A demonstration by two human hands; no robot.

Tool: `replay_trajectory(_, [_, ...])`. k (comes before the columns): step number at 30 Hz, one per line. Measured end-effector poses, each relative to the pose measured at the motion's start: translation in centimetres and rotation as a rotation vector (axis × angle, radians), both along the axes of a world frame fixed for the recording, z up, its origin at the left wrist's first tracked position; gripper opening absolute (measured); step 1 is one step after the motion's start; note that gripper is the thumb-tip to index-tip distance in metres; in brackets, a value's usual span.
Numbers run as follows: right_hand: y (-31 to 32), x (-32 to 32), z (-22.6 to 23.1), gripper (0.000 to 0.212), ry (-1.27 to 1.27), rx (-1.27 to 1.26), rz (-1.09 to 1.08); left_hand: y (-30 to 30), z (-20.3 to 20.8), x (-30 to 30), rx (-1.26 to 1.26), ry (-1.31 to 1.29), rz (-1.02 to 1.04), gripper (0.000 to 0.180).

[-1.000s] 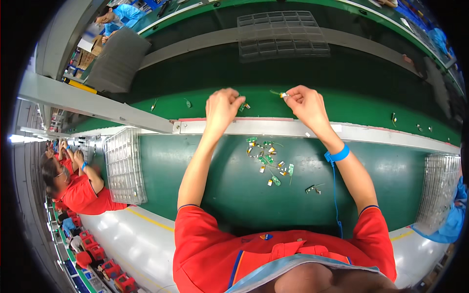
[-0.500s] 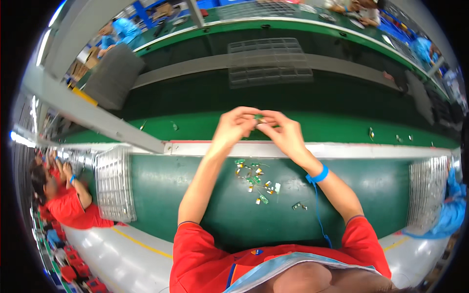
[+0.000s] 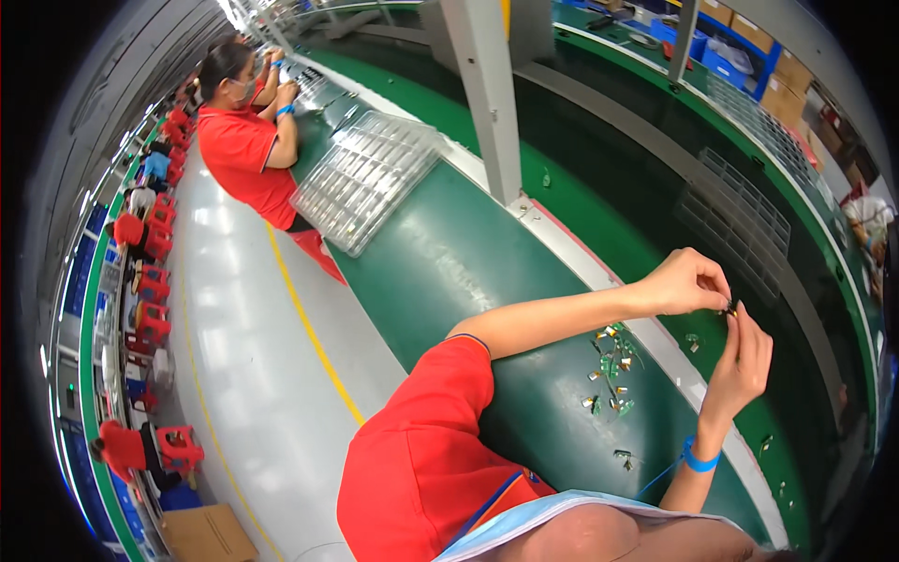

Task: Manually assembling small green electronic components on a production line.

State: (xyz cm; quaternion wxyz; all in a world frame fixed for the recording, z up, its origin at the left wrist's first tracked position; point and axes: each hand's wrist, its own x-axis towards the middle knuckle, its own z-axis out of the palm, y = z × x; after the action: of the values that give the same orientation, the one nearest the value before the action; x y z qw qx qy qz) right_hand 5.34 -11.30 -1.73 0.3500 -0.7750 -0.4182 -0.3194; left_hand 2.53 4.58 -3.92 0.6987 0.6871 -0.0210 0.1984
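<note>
Pinching a small dark part between thumb and fingertips, the left hand is at three o'clock from the middle of the head view; just below it, the right hand also has its fingertips closed on that part, so the two hands nearly meet. The part is held up over the green belt, and its finer build is too small to make out. Judging by this grip, work on this one piece looks under way, with no sign that it is finished. On the bench at four o'clock lies a loose pile of small green boards with white-and-yellow pieces, untouched by either hand; whether these are done or left to do, I cannot tell. A smaller dark cluster lies apart from them, between four and five o'clock. A single loose board lies on the belt near the hands, at half past three. Clear compartment trays rest at eleven o'clock, near a co-worker in red.
</note>
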Motion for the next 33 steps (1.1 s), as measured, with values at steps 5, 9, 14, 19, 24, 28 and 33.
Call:
replay_trajectory(5, [-0.9, 0.8, 0.2, 0.014, -0.139, 0.018, -0.09, -1.4, 1.4, 1.1, -0.127, 0.096, -0.054, 0.012])
replay_trajectory(9, [1.5, 0.0, 1.1, 0.017, -0.085, -0.015, 0.121, 1.0, 0.7, -0.9, -0.011, 0.106, 0.066, 0.013])
replay_trajectory(14, [-0.4, 1.4, -1.0, 0.019, -0.027, 0.067, -0.007, -0.3, 1.6, 0.2, -0.014, 0.144, 0.003, 0.022])
replay_trajectory(19, [-2.8, 0.9, -0.1, 0.013, -0.065, 0.106, 0.011, -2.3, 2.9, -0.5, -0.011, 0.128, -0.022, 0.019])
replay_trajectory(24, [-3.0, 0.0, 0.4, 0.014, -0.094, 0.13, 0.051, -2.1, 2.9, -1.6, -0.03, 0.119, 0.018, 0.018])
replay_trajectory(28, [-0.9, -0.4, 0.0, 0.015, -0.106, 0.132, 0.123, -1.2, 2.8, -2.5, 0.134, 0.09, 0.126, 0.017])
replay_trajectory(33, [-2.7, 0.4, 0.9, 0.012, -0.029, 0.133, 0.048, -2.2, 3.0, -1.0, 0.109, 0.135, -0.026, 0.019])
